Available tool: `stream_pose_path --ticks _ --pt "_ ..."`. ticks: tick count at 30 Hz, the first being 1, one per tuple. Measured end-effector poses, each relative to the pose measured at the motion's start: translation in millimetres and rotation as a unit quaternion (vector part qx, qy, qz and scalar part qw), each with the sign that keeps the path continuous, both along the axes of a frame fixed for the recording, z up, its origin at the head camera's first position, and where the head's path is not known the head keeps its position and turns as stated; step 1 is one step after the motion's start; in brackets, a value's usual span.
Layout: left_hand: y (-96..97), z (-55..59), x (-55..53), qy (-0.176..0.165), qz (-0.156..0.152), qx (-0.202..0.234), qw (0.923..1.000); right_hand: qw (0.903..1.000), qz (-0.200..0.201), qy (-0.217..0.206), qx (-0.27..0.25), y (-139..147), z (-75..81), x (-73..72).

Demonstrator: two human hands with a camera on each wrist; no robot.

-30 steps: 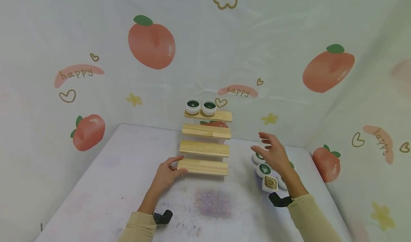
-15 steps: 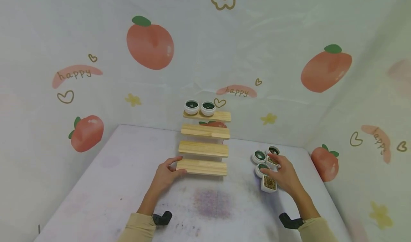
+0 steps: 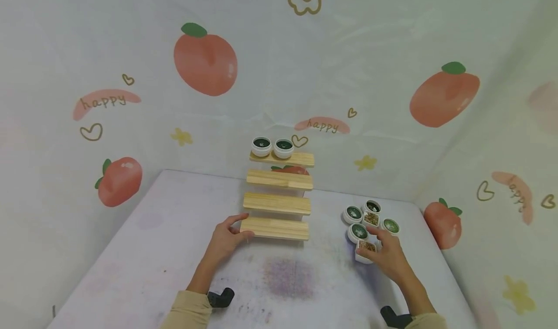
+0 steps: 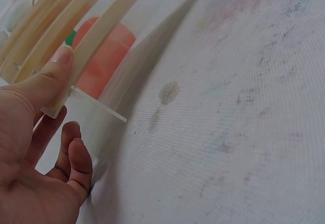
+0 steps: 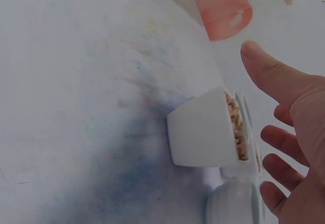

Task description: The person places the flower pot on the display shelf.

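Note:
A small four-step wooden shelf stand (image 3: 276, 228) stands mid-table, with clear supports under its boards. My left hand (image 3: 225, 242) pinches the left end of its lowest board, thumb on one face and fingers behind, as the left wrist view shows. My right hand (image 3: 391, 258) hovers at a square white pot (image 5: 200, 130) filled with brown grit. In the right wrist view its thumb and fingers are spread, with a gap between them and the pot. Two round white pots (image 3: 284, 148) with dark green insides sit on the left half of the top board.
Around the square pot are more small pots: a round one (image 3: 358, 233) right behind it, another round one (image 3: 352, 214) farther back, a square gritty one (image 3: 371, 219) and a green-topped one (image 3: 390, 226). A printed cloth backdrop (image 3: 261, 53) rises behind the table.
My right hand has come down and toward me from above the pots to the nearest square pot, uncovering the pots behind. My left hand keeps its grip on the board.

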State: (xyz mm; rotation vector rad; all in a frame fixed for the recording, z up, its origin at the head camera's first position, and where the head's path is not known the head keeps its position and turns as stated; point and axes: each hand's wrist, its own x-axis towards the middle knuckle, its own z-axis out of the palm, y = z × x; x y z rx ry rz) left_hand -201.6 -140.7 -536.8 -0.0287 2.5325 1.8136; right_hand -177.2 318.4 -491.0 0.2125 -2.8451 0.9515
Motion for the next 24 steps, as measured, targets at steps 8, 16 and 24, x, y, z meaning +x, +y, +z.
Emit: stream_pose_path --ticks 8,16,24 --pt "0.6 -1.6 0.4 0.001 0.009 -0.010 0.9999 0.9974 -0.027 -0.056 0.037 0 -9.3 3.7" --pt "-0.3 0.4 1.2 -0.004 0.011 -0.014 0.9998 0.9973 -0.031 -0.024 0.062 -1 -16.5 4.1" --pt "1.0 -0.2 1.0 0.000 0.010 -0.015 0.9998 0.9963 -0.035 -0.026 0.075 -2 -19.8 6.3"
